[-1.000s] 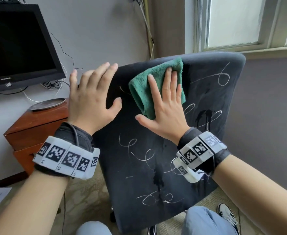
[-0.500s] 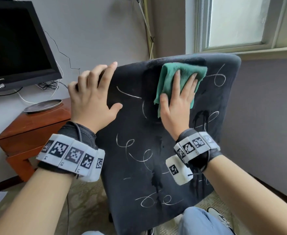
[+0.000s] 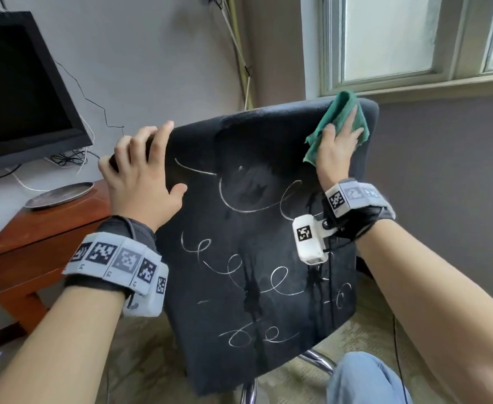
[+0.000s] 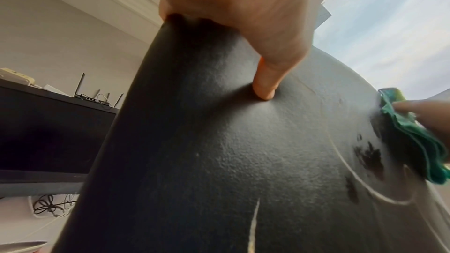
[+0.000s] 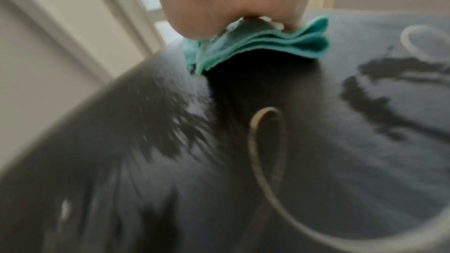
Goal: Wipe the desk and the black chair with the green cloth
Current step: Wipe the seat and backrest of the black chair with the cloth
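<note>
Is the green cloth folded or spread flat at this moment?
Folded. The green cloth shows several stacked layers at its edge under the right hand, pressed on the black chair.

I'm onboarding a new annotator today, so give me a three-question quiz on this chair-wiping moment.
1. True or false: the right hand presses the green cloth near the black chair's top corner.
2. What does the left hand hold? A) the chair's edge B) the monitor C) the plate
3. Fill in: white ____ marks remain on the chair's lower part.

Key: 1 true; 2 A; 3 scribble.
</note>
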